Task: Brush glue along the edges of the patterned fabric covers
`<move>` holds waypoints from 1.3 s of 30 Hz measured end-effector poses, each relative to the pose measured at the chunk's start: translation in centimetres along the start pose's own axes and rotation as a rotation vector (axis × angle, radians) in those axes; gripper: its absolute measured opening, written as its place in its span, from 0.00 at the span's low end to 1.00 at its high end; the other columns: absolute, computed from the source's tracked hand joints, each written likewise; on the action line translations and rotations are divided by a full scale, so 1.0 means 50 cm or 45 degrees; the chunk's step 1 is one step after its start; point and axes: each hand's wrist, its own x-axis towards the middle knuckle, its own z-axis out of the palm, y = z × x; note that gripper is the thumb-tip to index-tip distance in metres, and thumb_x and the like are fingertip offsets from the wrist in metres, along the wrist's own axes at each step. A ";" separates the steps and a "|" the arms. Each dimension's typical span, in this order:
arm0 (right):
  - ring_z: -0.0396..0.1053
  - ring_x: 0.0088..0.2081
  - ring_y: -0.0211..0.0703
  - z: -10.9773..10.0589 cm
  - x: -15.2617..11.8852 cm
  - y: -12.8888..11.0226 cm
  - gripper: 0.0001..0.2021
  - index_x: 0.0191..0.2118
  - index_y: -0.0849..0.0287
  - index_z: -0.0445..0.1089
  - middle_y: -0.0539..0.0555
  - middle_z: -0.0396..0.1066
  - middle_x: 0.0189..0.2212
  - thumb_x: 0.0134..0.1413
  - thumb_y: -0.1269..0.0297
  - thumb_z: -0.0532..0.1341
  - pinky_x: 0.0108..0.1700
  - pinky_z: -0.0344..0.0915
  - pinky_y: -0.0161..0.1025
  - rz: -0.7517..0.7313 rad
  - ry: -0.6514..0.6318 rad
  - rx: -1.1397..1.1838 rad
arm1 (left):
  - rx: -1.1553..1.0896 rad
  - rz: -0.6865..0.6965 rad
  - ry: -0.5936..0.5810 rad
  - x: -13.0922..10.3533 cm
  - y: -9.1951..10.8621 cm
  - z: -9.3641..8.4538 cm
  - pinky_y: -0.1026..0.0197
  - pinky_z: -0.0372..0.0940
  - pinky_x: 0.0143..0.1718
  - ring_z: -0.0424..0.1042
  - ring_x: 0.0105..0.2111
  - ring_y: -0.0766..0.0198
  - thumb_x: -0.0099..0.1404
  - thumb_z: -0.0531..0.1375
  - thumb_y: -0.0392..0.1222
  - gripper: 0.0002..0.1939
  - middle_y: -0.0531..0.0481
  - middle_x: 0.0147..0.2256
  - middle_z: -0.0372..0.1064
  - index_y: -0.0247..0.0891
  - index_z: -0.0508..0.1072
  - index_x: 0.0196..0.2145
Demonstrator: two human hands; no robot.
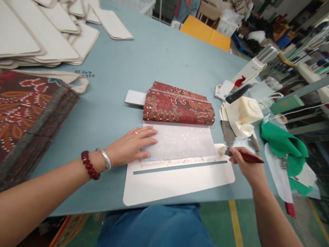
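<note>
My left hand [137, 143], fingers spread, lies flat on the left edge of a pale sheet [180, 142]. Above the sheet is a folded brown-red patterned fabric [177, 108], with a white strip [135, 97] sticking out at its left. Under the sheet's lower edge lies a white board [180, 185] with a long narrow slot. My right hand [244, 161] is closed around a brush [252, 157] with a dark red handle. The bristles touch the right end of the board, beside the sheet's lower right corner.
Patterned fabric [28, 116] is stacked at the left, below a pile of cream panels [51, 34]. To the right stand a cream plastic container [244, 111], a white box [248, 73] and green cloth [282, 140]. A yellow board [205, 32] is beyond the table's far edge.
</note>
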 end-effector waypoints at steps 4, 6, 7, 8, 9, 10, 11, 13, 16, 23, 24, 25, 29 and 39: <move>0.79 0.36 0.45 0.073 -0.014 -0.022 0.25 0.61 0.53 0.63 0.57 0.79 0.41 0.65 0.46 0.58 0.36 0.75 0.42 -0.049 -0.151 0.450 | -0.044 0.053 0.080 0.037 0.027 0.010 0.51 0.61 0.55 0.67 0.51 0.53 0.70 0.59 0.45 0.08 0.45 0.50 0.70 0.42 0.75 0.43; 0.78 0.36 0.44 0.163 -0.021 -0.063 0.18 0.53 0.55 0.67 0.55 0.79 0.38 0.67 0.48 0.55 0.41 0.75 0.42 -0.168 -0.260 0.458 | -0.105 0.071 0.084 0.053 0.031 0.013 0.54 0.63 0.49 0.67 0.45 0.55 0.70 0.58 0.45 0.09 0.45 0.43 0.70 0.40 0.74 0.36; 0.78 0.37 0.43 0.205 -0.023 -0.082 0.15 0.48 0.55 0.69 0.54 0.78 0.36 0.68 0.50 0.55 0.42 0.74 0.42 -0.237 -0.311 0.414 | -0.131 0.075 0.086 0.059 0.030 0.013 0.54 0.63 0.48 0.67 0.43 0.55 0.71 0.57 0.45 0.10 0.45 0.40 0.70 0.39 0.73 0.34; 0.77 0.37 0.43 0.243 -0.023 -0.099 0.14 0.43 0.56 0.69 0.53 0.78 0.35 0.68 0.51 0.55 0.44 0.73 0.41 -0.312 -0.351 0.348 | -0.150 0.071 0.090 0.064 0.029 0.012 0.55 0.63 0.47 0.66 0.42 0.56 0.71 0.56 0.45 0.11 0.45 0.39 0.70 0.39 0.73 0.32; 0.76 0.38 0.44 0.273 -0.023 -0.111 0.12 0.41 0.56 0.69 0.53 0.77 0.35 0.68 0.53 0.56 0.44 0.71 0.41 -0.387 -0.381 0.265 | -0.164 0.062 0.094 0.067 0.027 0.011 0.55 0.63 0.46 0.66 0.41 0.56 0.71 0.56 0.45 0.12 0.45 0.38 0.69 0.38 0.72 0.32; 0.74 0.38 0.44 0.295 -0.023 -0.120 0.10 0.41 0.56 0.69 0.53 0.76 0.35 0.67 0.55 0.56 0.44 0.70 0.41 -0.458 -0.392 0.177 | -0.175 0.053 0.095 0.070 0.026 0.009 0.55 0.63 0.46 0.66 0.41 0.56 0.71 0.55 0.45 0.12 0.45 0.38 0.69 0.38 0.72 0.32; 0.73 0.39 0.45 0.311 -0.023 -0.125 0.09 0.41 0.56 0.68 0.54 0.75 0.36 0.67 0.57 0.57 0.44 0.68 0.41 -0.522 -0.395 0.086 | -0.184 0.046 0.094 0.071 0.025 0.007 0.55 0.63 0.45 0.67 0.40 0.56 0.71 0.55 0.45 0.13 0.44 0.38 0.69 0.38 0.72 0.32; 0.71 0.39 0.47 0.327 -0.025 -0.128 0.07 0.44 0.56 0.68 0.55 0.74 0.37 0.65 0.59 0.60 0.43 0.67 0.41 -0.625 -0.379 -0.094 | -0.202 0.038 0.092 0.073 0.025 0.003 0.56 0.63 0.44 0.67 0.39 0.57 0.71 0.54 0.46 0.14 0.44 0.37 0.70 0.37 0.71 0.31; 0.69 0.42 0.51 0.336 -0.032 -0.128 0.10 0.46 0.57 0.67 0.57 0.73 0.38 0.63 0.60 0.63 0.44 0.66 0.44 -0.749 -0.362 -0.310 | -0.217 0.028 0.097 0.075 0.027 -0.001 0.56 0.63 0.42 0.67 0.37 0.57 0.70 0.53 0.46 0.15 0.45 0.35 0.70 0.38 0.70 0.30; 0.66 0.43 0.53 0.306 -0.040 -0.081 0.12 0.50 0.56 0.66 0.58 0.70 0.39 0.64 0.72 0.54 0.45 0.65 0.45 -0.832 -0.303 -0.532 | -0.162 -0.076 0.139 0.078 0.035 -0.008 0.58 0.63 0.38 0.69 0.34 0.58 0.71 0.51 0.45 0.13 0.46 0.33 0.70 0.39 0.68 0.31; 0.66 0.43 0.53 0.288 -0.037 -0.061 0.14 0.50 0.56 0.66 0.59 0.70 0.39 0.62 0.75 0.52 0.45 0.65 0.46 -0.806 -0.269 -0.570 | -0.134 -0.122 0.154 0.080 0.037 -0.009 0.58 0.63 0.36 0.70 0.33 0.59 0.71 0.50 0.44 0.13 0.47 0.32 0.71 0.39 0.68 0.32; 0.65 0.42 0.53 0.266 -0.031 -0.037 0.16 0.50 0.57 0.66 0.59 0.70 0.39 0.60 0.77 0.51 0.45 0.65 0.46 -0.763 -0.226 -0.608 | -0.100 -0.170 0.167 0.083 0.039 -0.012 0.59 0.62 0.35 0.70 0.32 0.59 0.72 0.50 0.44 0.13 0.47 0.31 0.71 0.39 0.68 0.32; 0.66 0.43 0.53 0.169 0.008 0.066 0.19 0.51 0.59 0.65 0.60 0.70 0.41 0.53 0.76 0.52 0.46 0.64 0.47 -0.514 0.028 -0.737 | 0.087 -0.335 0.249 0.117 0.047 -0.039 0.60 0.61 0.31 0.72 0.30 0.58 0.74 0.49 0.46 0.13 0.48 0.31 0.73 0.39 0.69 0.38; 0.74 0.36 0.45 0.053 -0.013 0.073 0.17 0.54 0.58 0.66 0.55 0.76 0.36 0.68 0.53 0.53 0.43 0.68 0.43 -0.242 0.265 -0.333 | 0.169 -0.850 0.743 0.240 -0.072 -0.159 0.56 0.63 0.40 0.72 0.39 0.54 0.73 0.49 0.51 0.18 0.41 0.38 0.75 0.36 0.72 0.43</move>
